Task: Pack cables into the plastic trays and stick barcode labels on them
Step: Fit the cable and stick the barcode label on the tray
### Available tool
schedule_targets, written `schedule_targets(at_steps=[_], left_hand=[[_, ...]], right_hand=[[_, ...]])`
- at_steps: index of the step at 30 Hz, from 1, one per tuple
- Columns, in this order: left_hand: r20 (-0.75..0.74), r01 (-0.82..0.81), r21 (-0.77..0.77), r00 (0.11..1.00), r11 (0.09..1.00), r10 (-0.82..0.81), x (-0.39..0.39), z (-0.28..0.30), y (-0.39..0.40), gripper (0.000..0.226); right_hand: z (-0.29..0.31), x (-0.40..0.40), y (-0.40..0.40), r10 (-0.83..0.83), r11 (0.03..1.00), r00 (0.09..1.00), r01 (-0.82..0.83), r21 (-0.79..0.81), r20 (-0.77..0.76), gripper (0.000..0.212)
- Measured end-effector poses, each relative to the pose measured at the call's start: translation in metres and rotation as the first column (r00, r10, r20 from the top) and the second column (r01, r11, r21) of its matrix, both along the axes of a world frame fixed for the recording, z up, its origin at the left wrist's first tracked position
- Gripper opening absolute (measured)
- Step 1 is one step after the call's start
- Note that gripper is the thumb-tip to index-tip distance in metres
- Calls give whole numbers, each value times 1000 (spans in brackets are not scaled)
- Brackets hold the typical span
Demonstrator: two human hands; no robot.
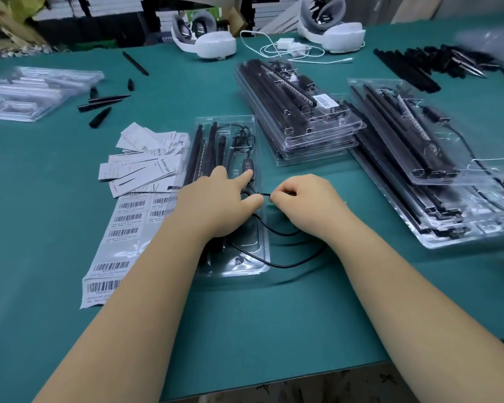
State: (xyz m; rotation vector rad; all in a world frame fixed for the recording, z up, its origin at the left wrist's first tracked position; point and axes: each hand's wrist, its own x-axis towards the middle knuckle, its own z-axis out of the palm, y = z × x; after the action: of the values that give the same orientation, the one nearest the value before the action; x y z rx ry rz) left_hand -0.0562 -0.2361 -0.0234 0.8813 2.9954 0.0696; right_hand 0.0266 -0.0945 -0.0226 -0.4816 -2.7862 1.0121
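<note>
My left hand (216, 205) presses flat on the plastic tray (262, 251) in the middle of the worktop (70, 158), one finger on the little controller. My right hand (300, 199) pinches the black cable (277, 232), which loops off the tray's right side. I should tuck it in slowly, loop by loop. There is room on the right; the label sheet (120, 225) lies close on the left.

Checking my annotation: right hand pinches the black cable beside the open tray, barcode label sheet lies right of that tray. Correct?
One thing is off. The barcode label sheet lies left of the open tray, not right, as the head view shows. The rest holds: the right hand pinches the black cable beside that tray.
</note>
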Motion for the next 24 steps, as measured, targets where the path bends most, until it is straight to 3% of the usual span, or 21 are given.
schedule_targets(at_steps=[6,14,16,19,22,24], left_hand=[[48,20,248,998,969,-33,-1,0,-16,72],[80,22,307,996,951,-49,-1,3,-19,53],[65,32,324,996,945,-56,0,3,-20,51],[43,49,433,996,900,-75,1,6,-21,37],[-57,57,447,998,893,-35,2,10,-21,16],[-105,69,452,994,889,-24,5,12,-21,20]], right_hand=[[-3,-1,3,-40,996,997,33,-87,-70,20],[-3,-4,10,-145,989,979,138,-57,-144,12],[-2,-3,14,-191,980,970,180,-80,-152,20],[5,0,19,-211,943,975,185,-275,-65,24],[15,2,22,-208,791,976,202,-578,58,19],[18,3,24,-173,721,981,187,-667,88,21]])
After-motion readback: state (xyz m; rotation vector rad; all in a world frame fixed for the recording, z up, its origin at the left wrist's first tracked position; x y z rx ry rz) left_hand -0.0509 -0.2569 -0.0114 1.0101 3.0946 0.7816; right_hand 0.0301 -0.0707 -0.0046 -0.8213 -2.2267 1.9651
